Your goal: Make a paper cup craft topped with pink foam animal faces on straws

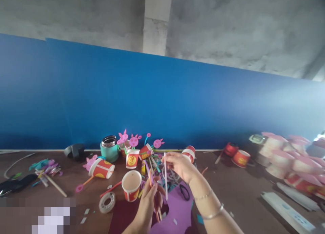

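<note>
My right hand is raised over the brown table, fingers pinched on a white straw that hangs almost upright. My left hand sits lower and nearer, closed on a thin orange-pink stick or straw whose lower end shows below the fingers. Both hands hover above a purple paper sheet. An upright red paper cup stands just left of my left hand. A roll of clear tape lies further left.
Several red cups with pink paper animal faces on straws crowd the table's back beside a teal metal flask. Black scissors lie by the purple sheet. Stacks of pink-lidded cups fill the right. A blue wall panel backs the table.
</note>
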`<action>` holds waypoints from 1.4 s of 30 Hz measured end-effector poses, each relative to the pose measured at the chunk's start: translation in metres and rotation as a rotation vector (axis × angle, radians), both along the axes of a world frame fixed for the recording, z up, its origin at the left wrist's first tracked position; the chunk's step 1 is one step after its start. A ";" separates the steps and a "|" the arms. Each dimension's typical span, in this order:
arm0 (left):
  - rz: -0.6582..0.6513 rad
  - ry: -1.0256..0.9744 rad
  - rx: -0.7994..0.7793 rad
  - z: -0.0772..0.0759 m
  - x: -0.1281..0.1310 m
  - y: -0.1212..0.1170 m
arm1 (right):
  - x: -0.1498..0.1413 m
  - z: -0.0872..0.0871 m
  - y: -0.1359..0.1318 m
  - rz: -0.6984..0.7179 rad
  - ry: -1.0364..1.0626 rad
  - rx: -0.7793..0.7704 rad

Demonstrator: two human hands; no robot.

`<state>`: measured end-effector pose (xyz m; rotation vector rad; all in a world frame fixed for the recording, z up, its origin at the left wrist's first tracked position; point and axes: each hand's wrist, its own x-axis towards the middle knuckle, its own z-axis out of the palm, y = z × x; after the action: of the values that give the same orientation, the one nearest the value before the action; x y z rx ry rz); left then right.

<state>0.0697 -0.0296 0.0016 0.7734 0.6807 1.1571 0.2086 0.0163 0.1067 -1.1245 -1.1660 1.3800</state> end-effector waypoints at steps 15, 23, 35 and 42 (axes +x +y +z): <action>-0.312 -0.124 -0.103 0.034 -0.024 -0.017 | -0.036 -0.022 -0.035 -0.081 -0.025 0.069; -0.290 -0.072 -0.073 0.027 -0.017 -0.013 | -0.039 -0.019 -0.037 -0.070 0.066 0.009; -0.203 -0.102 -0.027 0.040 -0.026 -0.005 | -0.019 -0.006 -0.039 -0.021 -0.027 0.056; 0.042 -0.291 -0.012 0.056 -0.032 -0.002 | -0.019 0.012 -0.062 0.226 -0.253 0.157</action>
<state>0.0380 -0.0313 0.0573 0.5669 0.4622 1.2722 0.1898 -0.0454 0.1183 -1.1027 -1.5970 1.3128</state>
